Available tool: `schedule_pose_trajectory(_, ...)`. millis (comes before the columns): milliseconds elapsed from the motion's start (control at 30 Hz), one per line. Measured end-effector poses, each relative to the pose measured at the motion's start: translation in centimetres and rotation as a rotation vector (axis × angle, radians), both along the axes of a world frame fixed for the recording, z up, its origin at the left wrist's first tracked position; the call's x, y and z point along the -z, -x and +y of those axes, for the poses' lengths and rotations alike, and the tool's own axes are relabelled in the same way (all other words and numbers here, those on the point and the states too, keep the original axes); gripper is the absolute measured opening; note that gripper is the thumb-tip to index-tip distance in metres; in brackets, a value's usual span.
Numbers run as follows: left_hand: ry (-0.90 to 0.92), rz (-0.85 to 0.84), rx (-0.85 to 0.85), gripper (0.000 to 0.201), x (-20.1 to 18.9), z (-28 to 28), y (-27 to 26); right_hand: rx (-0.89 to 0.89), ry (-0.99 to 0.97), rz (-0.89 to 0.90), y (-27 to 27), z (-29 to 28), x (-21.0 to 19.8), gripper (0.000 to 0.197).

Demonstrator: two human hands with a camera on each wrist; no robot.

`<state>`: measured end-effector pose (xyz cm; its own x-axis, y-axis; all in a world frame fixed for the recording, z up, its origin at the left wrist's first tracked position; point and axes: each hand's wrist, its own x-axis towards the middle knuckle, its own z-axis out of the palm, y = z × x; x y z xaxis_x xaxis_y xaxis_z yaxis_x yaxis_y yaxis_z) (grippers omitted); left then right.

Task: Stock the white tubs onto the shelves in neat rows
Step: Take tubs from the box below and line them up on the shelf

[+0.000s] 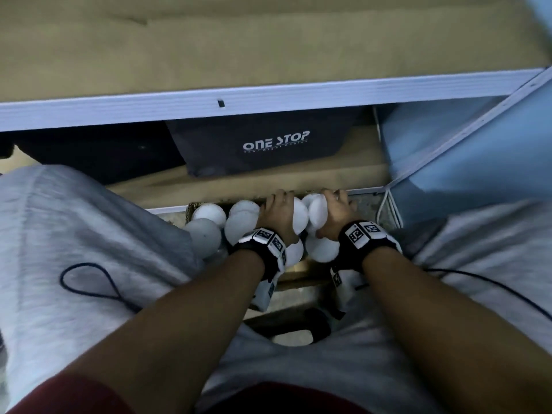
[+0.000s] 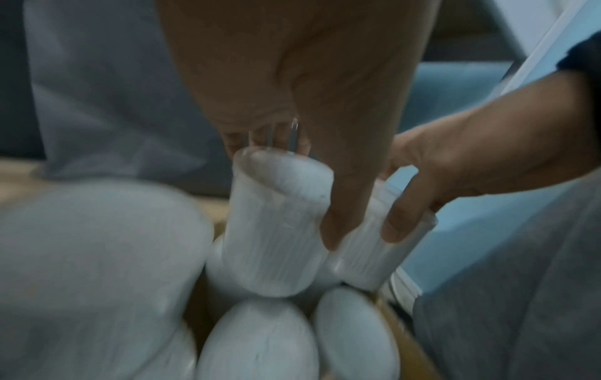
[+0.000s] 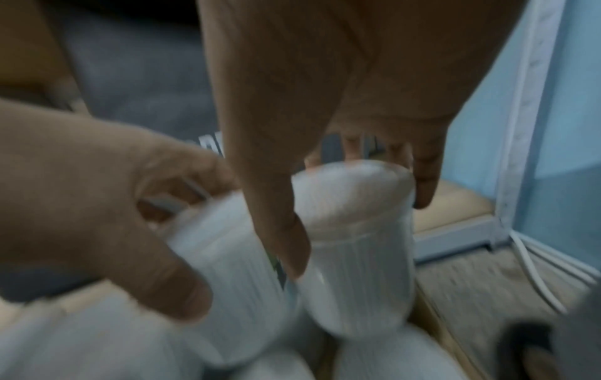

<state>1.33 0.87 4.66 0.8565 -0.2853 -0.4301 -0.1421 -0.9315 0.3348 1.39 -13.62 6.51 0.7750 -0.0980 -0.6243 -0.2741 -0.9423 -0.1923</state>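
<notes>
The left hand (image 1: 279, 215) grips 1 white tub (image 1: 299, 218), fingers curled over its far end and thumb along its side; in the left wrist view that tub (image 2: 276, 231) is a ribbed cylinder wrapped in clear film, tilted, with the thumb (image 2: 338, 218) pressed on its wall. The right hand (image 1: 334, 212) grips a second tub (image 1: 317, 212) the same way, and the right wrist view shows that second tub (image 3: 357, 252) held between thumb and fingers, its capped end toward the palm. The 2 held tubs sit side by side, just touching or nearly so, low in front of the person's knees.

Beneath and to the left of the hands lie more loose tubs (image 1: 209, 215), packed against one another in a low brown cardboard box (image 1: 298, 268) on the floor. Both wrists carry black straps with square printed markers (image 1: 360, 233). Grey trousers (image 1: 74, 234) frame the box on both sides, with a thin black cable (image 1: 89, 282) looped over the left leg.

Beyond the hands stands a white metal shelf rail (image 1: 268, 94) with brown board (image 1: 239, 40) above it, bare of tubs. Under the rail sits a dark bag printed "ONE STOP" (image 1: 268, 144). A pale blue panel (image 1: 478, 150) and white cords (image 1: 388, 204) are at the right.
</notes>
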Motion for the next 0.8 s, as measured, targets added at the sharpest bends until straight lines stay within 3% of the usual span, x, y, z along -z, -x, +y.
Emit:
schedule_pose_trajectory(367,0.111,-0.090,0.029,0.099,-12.2,2.6,-1.3,-0.008,-0.042,-0.220,1.1,-0.1,-11.6,0.098)
schedule_pose_trajectory(600,0.224,-0.244,0.065,0.093,-21.5,4.3,-1.1,-0.022,-0.145,-0.420,2.3,-0.1,-21.2,0.084)
schedule_pose_trajectory(800,0.319,-0.394,0.038,0.091,-27.8,5.2,-1.4,-0.039,-0.204,-0.614,1.5,-0.7,-27.2,0.080)
